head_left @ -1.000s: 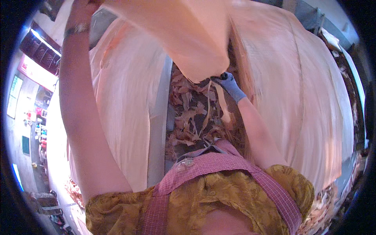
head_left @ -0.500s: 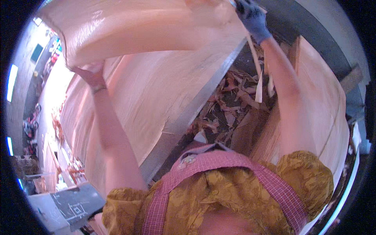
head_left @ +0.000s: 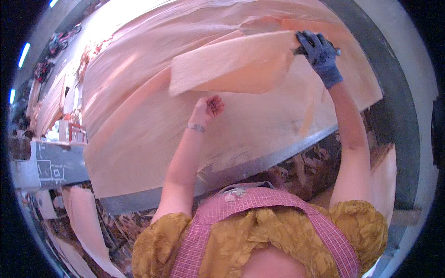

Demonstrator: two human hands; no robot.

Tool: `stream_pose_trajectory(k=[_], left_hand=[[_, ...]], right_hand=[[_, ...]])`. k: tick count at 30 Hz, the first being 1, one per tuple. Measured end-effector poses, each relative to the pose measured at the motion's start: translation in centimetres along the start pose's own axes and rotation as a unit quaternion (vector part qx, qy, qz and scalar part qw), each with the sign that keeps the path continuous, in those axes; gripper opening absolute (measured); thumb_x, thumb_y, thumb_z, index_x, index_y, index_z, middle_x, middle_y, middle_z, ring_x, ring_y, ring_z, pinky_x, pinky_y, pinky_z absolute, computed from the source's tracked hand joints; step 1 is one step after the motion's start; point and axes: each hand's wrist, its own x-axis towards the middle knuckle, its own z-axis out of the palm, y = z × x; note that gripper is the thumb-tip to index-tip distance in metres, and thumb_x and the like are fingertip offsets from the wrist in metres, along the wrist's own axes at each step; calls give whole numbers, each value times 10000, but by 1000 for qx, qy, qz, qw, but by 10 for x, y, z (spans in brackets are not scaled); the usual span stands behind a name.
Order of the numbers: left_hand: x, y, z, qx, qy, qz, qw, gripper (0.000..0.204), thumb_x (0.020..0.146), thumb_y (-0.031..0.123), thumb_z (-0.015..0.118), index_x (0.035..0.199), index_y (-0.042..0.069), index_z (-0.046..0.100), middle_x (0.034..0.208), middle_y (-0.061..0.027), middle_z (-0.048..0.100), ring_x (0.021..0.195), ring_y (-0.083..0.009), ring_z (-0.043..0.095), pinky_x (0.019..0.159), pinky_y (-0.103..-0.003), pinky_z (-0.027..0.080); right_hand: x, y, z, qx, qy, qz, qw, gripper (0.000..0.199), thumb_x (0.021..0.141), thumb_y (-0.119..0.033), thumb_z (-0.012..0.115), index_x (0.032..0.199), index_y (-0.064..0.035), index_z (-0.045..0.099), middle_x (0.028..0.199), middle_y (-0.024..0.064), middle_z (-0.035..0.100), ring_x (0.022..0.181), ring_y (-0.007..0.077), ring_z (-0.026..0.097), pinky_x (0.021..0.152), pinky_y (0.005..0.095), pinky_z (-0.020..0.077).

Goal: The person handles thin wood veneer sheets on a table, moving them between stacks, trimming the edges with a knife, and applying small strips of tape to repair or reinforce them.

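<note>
A loose sheet of thin wood veneer [head_left: 227, 69] is tilted above a broad stack of pale veneer sheets [head_left: 153, 143]. My right hand [head_left: 321, 56], in a blue-grey glove, is closed around a dark-handled tool [head_left: 337, 52] at the loose sheet's right end. Whether its fingers also pinch that sheet I cannot tell, and the tool's kind is hidden. Below the sheet's lower edge is my bare left hand [head_left: 208, 110], a bracelet at its wrist. Its fingers are curled in loosely with nothing visible in them, apart from the sheet.
A grey metal edge [head_left: 250, 172] runs along the stack's near side. Veneer scraps [head_left: 306, 169] lie below it at the right. At the left are a grey panel with white markings [head_left: 58, 164] and a long veneer strip [head_left: 88, 222]. Motorcycles [head_left: 62, 39] stand farther off.
My left hand has let go of the large sheet's left edge and come toward the middle. The view has turned, and my right hand now appears lower, still with the tool.
</note>
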Motion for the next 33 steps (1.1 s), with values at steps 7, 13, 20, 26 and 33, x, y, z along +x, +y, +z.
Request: stream_pose_trajectory(k=[7, 13, 20, 26, 33], left_hand=[[-63, 40, 21, -71, -8, 0, 997, 735, 857, 657, 542, 1155, -15, 526, 1179, -178, 570, 1005, -332, 614, 811, -451, 569], [20, 34, 13, -177, 154, 197, 952, 554, 837, 498, 691, 1146, 58, 556, 1042, -103, 566, 896, -281, 586, 774, -431, 581], [9, 64, 106, -226, 162, 358, 891, 174, 871, 201, 713, 948, 91, 601, 887, -59, 593, 838, -227, 588, 715, -385, 591], [-53, 35, 131, -106, 82, 458, 879, 122, 886, 162, 690, 948, 76, 629, 918, -44, 651, 771, -211, 634, 735, -381, 579], [-99, -87, 60, 20, 274, 383, 882, 144, 879, 212, 713, 935, 102, 638, 758, -3, 634, 595, -152, 615, 587, -318, 565]], right_hand=[[-12, -26, 29, 48, -53, -14, 997, 496, 804, -166, 629, 1295, -194, 568, 1161, 35, 603, 977, 230, 606, 760, 378, 530], [-12, -26, 72, 47, -8, -36, 998, 444, 830, -161, 604, 1272, -169, 575, 1124, 50, 614, 962, 247, 616, 747, 388, 537], [-8, 77, 136, 36, 0, 17, 999, 513, 822, -196, 669, 1320, -179, 544, 1191, 63, 604, 1048, 273, 591, 836, 393, 522], [-50, 107, 97, 43, 21, -30, 998, 506, 872, -230, 650, 1359, -172, 523, 1248, 90, 588, 1076, 285, 593, 829, 384, 534], [-179, 8, 105, 168, -232, -18, 958, 525, 881, -368, 650, 1343, -148, 530, 1217, 167, 600, 1041, 318, 617, 800, 406, 540]])
